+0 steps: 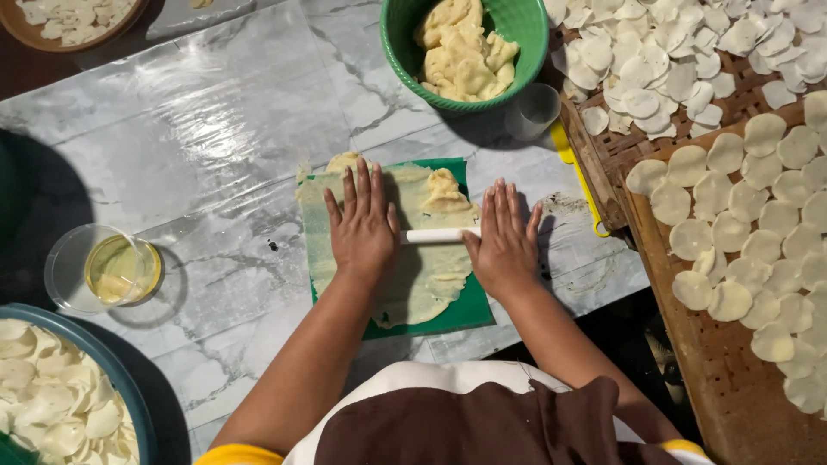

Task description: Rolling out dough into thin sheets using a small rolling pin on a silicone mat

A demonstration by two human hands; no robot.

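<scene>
While both hands lie flat and open, fingers spread, the left hand and right hand press down on a white rolling pin across a thin sheet of dough. That sheet covers a green mat on the marble counter. Farther off stands a green bowl of dough, and at right a tray holds pale discs.

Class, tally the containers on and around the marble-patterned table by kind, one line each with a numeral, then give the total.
Green bowl holding dough lumps: 1
Teal bowl holding thin discs: 1
Brown bowl holding thin discs: 1
Clear dish holding yellow liquid: 1
Clear cup, looks empty: 1
Total: 5
</scene>
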